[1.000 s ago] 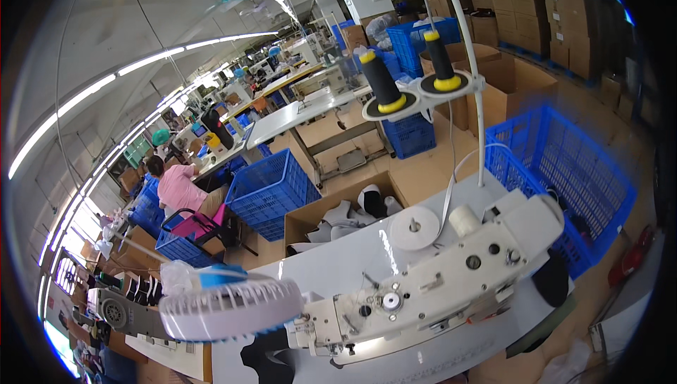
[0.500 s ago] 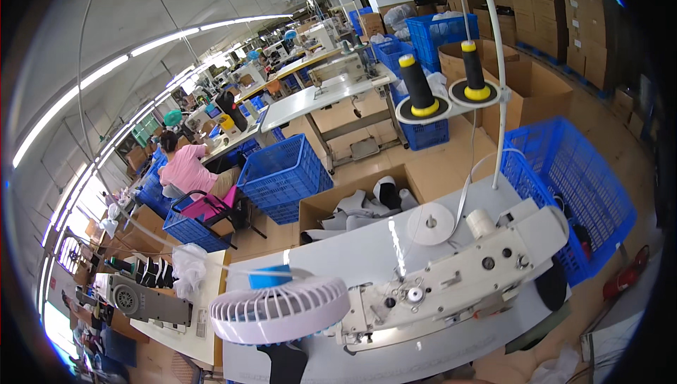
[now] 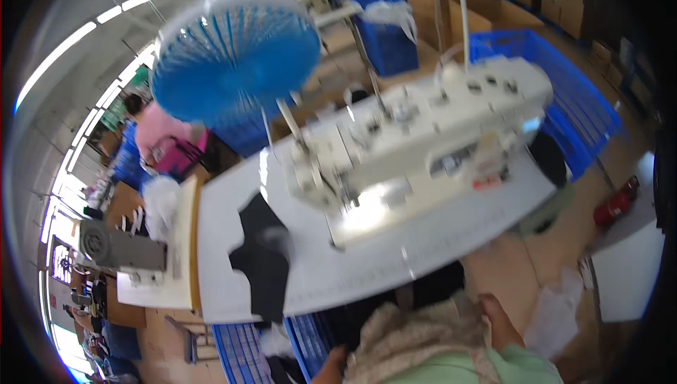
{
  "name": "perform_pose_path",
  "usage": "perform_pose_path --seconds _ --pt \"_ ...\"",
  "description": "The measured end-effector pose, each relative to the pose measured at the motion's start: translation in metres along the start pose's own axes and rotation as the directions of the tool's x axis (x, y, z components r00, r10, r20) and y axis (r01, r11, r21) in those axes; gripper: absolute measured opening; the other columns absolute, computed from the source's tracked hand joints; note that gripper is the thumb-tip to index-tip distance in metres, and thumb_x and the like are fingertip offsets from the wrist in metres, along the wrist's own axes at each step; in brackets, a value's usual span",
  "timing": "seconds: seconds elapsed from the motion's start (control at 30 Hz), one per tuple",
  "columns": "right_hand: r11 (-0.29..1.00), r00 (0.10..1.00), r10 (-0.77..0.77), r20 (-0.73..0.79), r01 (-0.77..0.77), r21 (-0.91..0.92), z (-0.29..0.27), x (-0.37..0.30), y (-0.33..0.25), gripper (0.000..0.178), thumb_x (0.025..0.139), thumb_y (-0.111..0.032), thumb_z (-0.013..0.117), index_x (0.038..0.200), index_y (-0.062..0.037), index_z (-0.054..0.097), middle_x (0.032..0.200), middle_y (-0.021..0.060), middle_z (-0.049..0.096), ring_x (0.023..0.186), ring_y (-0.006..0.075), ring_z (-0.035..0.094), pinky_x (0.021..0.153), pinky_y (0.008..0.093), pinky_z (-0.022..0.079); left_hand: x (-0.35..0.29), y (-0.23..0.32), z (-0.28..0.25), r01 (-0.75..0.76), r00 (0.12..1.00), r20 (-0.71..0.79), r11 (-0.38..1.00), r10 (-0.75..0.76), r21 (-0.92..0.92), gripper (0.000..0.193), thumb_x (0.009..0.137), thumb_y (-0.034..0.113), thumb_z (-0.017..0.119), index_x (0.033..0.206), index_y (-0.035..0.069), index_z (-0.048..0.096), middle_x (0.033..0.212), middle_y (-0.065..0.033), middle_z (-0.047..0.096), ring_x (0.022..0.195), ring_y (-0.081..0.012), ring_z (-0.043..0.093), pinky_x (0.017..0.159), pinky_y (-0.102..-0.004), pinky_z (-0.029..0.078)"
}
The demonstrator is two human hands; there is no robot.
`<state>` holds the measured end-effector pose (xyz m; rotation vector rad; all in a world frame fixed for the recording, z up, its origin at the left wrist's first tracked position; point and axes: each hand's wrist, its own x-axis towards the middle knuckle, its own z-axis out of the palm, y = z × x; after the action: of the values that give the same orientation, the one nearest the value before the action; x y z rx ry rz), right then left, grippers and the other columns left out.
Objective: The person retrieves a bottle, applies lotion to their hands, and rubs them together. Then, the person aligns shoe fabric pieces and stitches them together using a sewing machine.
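Note:
A patterned beige apron (image 3: 416, 327) covers my lap at the lower edge, over a light green garment. My left hand (image 3: 337, 360) is low beside the apron's left side, blurred, with its fingers mostly hidden. At the apron's right edge is my right hand (image 3: 491, 308), its fingers too smeared to read. In front of me stands a white sewing machine (image 3: 423, 123) on a grey-white table (image 3: 233, 172). A black cut fabric piece (image 3: 261, 257) lies flat on the table's left part, reaching its front edge. Neither hand touches that piece.
A fan with a blue back (image 3: 236, 59) rises over the table's left side. Blue crates (image 3: 243, 356) stand below the front edge, and another blue crate (image 3: 564, 123) is at the right. A person in pink (image 3: 159, 130) sits at the left. A red fire extinguisher (image 3: 613, 208) is far right.
The view has tipped downward, so the fan, machine and table sit higher in the picture. My lap and both hands have come into view, and more of the black fabric piece shows.

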<state>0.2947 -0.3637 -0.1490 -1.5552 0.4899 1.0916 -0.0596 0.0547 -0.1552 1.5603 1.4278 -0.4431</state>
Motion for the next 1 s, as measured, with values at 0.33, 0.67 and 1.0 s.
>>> perform_pose_path --seconds 0.33,0.67,1.0 --pt "0.927 0.993 -0.107 -0.041 0.085 -0.366 0.024 -0.009 0.030 0.036 0.092 -0.025 0.056 0.113 0.0020 0.063 0.100 0.0164 0.067 0.086 0.0276 0.065 0.075 0.0415 0.052 -0.009 -0.012 0.039 -0.121 0.985 0.125 0.992 0.123 -0.019 0.031 0.093 0.032 0.058 0.103 0.004 0.068 0.088 -0.0094 0.071 0.078 -0.0209 0.068 0.068 -0.0386 0.055" --pt "0.834 0.991 -0.114 -0.065 0.060 -0.549 0.052 0.038 -0.085 0.032 0.092 -0.026 0.056 0.109 -0.0006 0.064 0.095 0.0152 0.066 0.080 0.0273 0.064 0.070 0.0419 0.051 0.038 0.145 -0.004 -0.256 0.966 -0.018 0.966 0.257 0.046 0.029 0.092 0.031 0.056 0.098 0.006 0.070 0.091 -0.0101 0.071 0.080 -0.0213 0.067 0.069 -0.0395 0.054" --pt "0.903 0.994 -0.048 -0.093 0.004 -0.429 0.007 0.047 -0.017 0.028 0.092 -0.027 0.055 0.104 -0.0032 0.065 0.089 0.0141 0.065 0.074 0.0269 0.062 0.066 0.0424 0.050 0.046 0.065 0.030 -0.149 0.968 -0.181 0.980 0.171 0.129 0.028 0.091 0.030 0.054 0.093 0.008 0.072 0.094 -0.0108 0.071 0.082 -0.0217 0.067 0.071 -0.0404 0.053"
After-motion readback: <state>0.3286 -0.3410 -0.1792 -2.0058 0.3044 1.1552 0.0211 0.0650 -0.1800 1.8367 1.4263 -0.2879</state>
